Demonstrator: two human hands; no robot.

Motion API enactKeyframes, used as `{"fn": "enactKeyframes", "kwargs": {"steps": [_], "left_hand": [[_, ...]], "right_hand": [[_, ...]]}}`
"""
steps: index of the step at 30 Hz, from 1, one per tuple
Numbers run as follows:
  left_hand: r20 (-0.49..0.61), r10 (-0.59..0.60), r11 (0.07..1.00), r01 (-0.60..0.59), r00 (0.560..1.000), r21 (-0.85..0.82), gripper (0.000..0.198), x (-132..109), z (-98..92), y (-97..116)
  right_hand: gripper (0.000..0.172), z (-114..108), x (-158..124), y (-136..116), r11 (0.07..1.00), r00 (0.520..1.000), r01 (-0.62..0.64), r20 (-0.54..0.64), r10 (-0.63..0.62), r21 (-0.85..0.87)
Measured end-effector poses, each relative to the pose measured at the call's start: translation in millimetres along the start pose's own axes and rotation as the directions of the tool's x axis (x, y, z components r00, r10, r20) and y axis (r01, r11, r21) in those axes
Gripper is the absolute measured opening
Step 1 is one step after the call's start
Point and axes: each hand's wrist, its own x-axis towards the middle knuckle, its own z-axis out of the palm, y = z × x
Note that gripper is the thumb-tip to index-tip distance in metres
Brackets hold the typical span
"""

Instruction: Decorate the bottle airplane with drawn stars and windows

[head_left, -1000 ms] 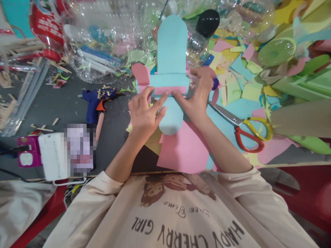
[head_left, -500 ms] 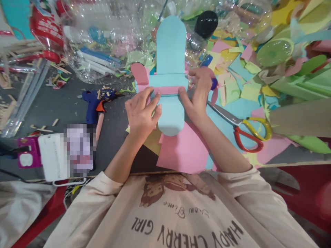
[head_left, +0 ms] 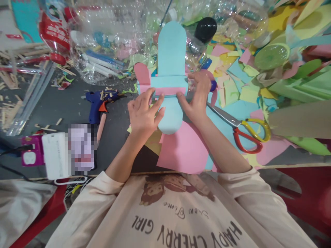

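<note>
A light-blue paper cutout (head_left: 172, 51) with rounded ends lies lengthwise before me, crossed by a light-blue paper band with a pink paper strip (head_left: 170, 91) along it. At the band's left end, my left hand (head_left: 143, 112) holds it, fingertips pressed on the strip and band. My right hand (head_left: 198, 93) grips the right end, thumb on the strip and curled fingers at the band's edge. A curved pink paper piece (head_left: 142, 73) sticks up at the left end; another at the right is partly hidden by my hand. Beneath lies pink paper (head_left: 183, 151).
Scissors (head_left: 238, 127) with red and yellow handles lie right of my hand. A blue glue gun (head_left: 97, 105) rests at left, near a white power bank (head_left: 55, 155) and a blurred phone (head_left: 82, 148). Clear plastic bottles (head_left: 113, 20) and paper scraps (head_left: 232, 75) crowd the back and right.
The view has shifted slightly, so things at left appear further right. The cutout's upper end sits a little lower in view. Both hands keep their hold, the right thumb a touch further left.
</note>
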Motion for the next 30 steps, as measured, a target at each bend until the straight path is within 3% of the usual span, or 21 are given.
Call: {"fn": "enactKeyframes", "kwargs": {"steps": [4,7,10,12,14,17,19,21,24,27,30], "left_hand": [[-0.038,-0.002,0.993,-0.003,0.999,-0.118,0.041,2.1,-7.6,1.3],[-0.055,-0.023,0.974,0.01,0.998,-0.227,0.038,2.6,-27.5,3.6],[0.056,-0.034,0.973,0.046,0.998,-0.228,0.035,-5.3,-55.4,-1.7],[0.136,-0.128,0.98,0.147,0.982,-0.137,0.031,-17.0,-72.6,-12.4],[0.139,-0.343,0.94,0.339,0.929,0.05,0.029,-32.0,-85.6,-26.3],[0.09,-0.582,0.795,0.543,0.808,0.27,0.032,-54.5,-95.1,-44.1],[0.102,-0.677,0.716,0.621,0.729,0.32,0.034,-65.9,-95.4,-50.8],[0.127,-0.709,0.69,0.647,0.693,0.325,0.033,-73.4,-92.1,-54.4],[0.126,-0.702,0.699,0.646,0.701,0.307,0.025,-78.7,-84.5,-57.9],[0.112,-0.669,0.732,0.625,0.735,0.27,0.014,-81.4,-79.2,-61.0],[0.083,-0.621,0.778,0.599,0.78,0.191,0.011,-85.8,-77.9,-59.7]], "right_hand": [[0.053,0.5,-0.3,3.3,0.997,0.999,0.041,0.037,-0.038,-0.063],[0.055,1.2,-0.2,7.5,0.995,0.995,0.067,0.085,-0.06,-0.075],[0.054,2.2,-0.7,10.3,0.992,0.993,0.078,0.095,-0.069,-0.099],[0.052,2.9,-1.1,10.6,0.988,0.993,0.086,0.088,-0.075,-0.125],[0.05,3.9,-1.4,10.6,0.985,0.992,0.098,0.092,-0.085,-0.142],[0.051,5.5,-1.3,11.0,0.983,0.989,0.106,0.12,-0.088,-0.149],[0.051,6.5,-1.1,11.5,0.983,0.988,0.099,0.135,-0.078,-0.152],[0.051,7.1,-1.0,11.6,0.982,0.986,0.103,0.143,-0.08,-0.158],[0.053,7.4,-1.3,9.3,0.978,0.983,0.133,0.15,-0.109,-0.16],[0.051,6.0,-2.0,3.5,0.977,0.983,0.143,0.142,-0.12,-0.161],[0.04,2.0,-2.8,-3.9,0.974,0.983,0.184,0.026,-0.182,-0.131]]}}
